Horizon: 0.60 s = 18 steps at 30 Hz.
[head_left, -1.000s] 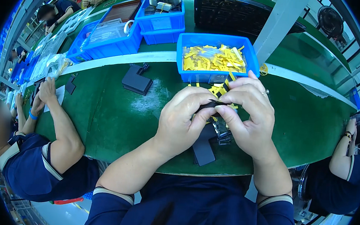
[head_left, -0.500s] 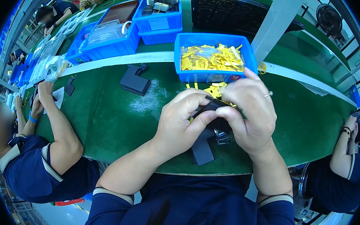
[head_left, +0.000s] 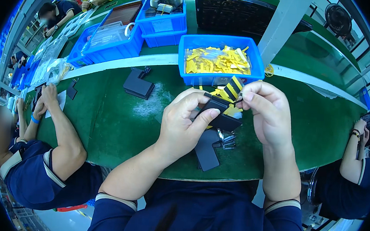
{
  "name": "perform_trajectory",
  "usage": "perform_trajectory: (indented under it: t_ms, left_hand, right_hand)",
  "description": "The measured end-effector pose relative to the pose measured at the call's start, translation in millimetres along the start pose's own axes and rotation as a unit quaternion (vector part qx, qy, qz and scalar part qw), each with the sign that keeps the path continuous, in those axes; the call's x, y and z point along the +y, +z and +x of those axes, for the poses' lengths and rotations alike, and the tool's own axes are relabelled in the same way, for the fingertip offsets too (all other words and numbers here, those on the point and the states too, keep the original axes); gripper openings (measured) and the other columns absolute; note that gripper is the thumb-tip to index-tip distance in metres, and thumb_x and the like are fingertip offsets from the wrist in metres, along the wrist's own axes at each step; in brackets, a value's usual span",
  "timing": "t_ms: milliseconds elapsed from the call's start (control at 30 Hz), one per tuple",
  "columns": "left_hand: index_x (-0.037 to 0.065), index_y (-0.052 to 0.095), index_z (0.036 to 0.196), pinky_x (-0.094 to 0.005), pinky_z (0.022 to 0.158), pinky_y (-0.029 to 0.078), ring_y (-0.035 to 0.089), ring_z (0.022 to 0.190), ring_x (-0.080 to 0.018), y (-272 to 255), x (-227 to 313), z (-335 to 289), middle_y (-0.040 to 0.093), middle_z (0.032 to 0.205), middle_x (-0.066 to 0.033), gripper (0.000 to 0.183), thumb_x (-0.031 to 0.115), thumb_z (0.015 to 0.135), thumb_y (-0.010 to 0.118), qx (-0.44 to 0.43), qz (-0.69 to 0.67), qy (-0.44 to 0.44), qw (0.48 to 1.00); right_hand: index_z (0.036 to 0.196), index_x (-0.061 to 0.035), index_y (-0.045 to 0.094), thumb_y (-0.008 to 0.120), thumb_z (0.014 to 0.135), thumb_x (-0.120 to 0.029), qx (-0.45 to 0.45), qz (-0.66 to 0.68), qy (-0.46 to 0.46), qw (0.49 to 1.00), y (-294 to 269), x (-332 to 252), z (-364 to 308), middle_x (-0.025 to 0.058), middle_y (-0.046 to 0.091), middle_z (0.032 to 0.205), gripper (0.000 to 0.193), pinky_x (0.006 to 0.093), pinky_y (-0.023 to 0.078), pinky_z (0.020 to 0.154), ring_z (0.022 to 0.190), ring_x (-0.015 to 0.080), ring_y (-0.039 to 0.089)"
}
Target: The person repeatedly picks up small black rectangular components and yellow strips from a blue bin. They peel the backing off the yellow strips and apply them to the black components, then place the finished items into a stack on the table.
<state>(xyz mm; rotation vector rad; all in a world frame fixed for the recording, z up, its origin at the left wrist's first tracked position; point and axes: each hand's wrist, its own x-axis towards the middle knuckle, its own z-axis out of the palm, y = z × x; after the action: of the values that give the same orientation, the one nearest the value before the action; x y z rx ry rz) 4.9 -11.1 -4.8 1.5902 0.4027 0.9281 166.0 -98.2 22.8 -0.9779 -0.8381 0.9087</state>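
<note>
Over the near part of the green bench, my left hand (head_left: 184, 117) grips a black flat L-shaped part (head_left: 227, 121), thumb on top and fingers behind. My right hand (head_left: 267, 111) is raised at its right end, thumb and forefinger pinched on a small thin dark strip (head_left: 238, 101). Just beyond those fingertips shows a yellow piece with black stripes (head_left: 233, 89); whether I hold it too I cannot tell. Below my hands lies another black L-shaped part (head_left: 208, 152), beside several small shiny metal-like pieces (head_left: 228, 142). Loose yellow strips (head_left: 215, 92) lie partly hidden behind my hands.
A blue bin (head_left: 182, 59) of yellow strips stands ahead. Left of it are stacked black parts (head_left: 138, 84) and more blue bins (head_left: 131, 46). A white post (head_left: 283, 25) rises at the right. Co-workers sit on both sides, one arm (head_left: 64, 125) on the bench.
My right hand has drawn to the right and lower, away from the left one, with a dark strip now visible in its pinch. The black part and the striped piece have come into clearer view.
</note>
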Motion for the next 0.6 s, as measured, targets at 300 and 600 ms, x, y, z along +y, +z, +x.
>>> perform_trajectory:
  t_ms: [300,600]
  left_hand:
    - [-0.002,0.056,0.091,-0.0204,0.071,0.045,0.052,0.081,-0.0061,-4,2,3,0.052,0.09,-0.0022,0.012,0.002,0.084,0.065,-0.017,-0.011,-0.013,1.0]
    - [-0.002,0.055,0.095,-0.0211,0.073,0.047,0.056,0.082,-0.0062,-6,-3,2,0.056,0.09,-0.0021,0.011,0.003,0.087,0.061,-0.022,-0.06,-0.056,0.996]
  right_hand:
    - [0.087,-0.0021,0.071,0.069,0.075,-0.003,0.071,-0.413,-0.306,0.855,6,0,1,0.009,0.066,0.078,0.013,0.027,0.048,0.068,0.071,0.0177,0.063]
    - [0.084,-0.0001,0.07,0.067,0.076,-0.002,0.072,-0.414,-0.291,0.859,9,6,1,0.0118,0.065,0.078,0.009,0.0306,0.048,0.066,0.073,0.0224,0.062]
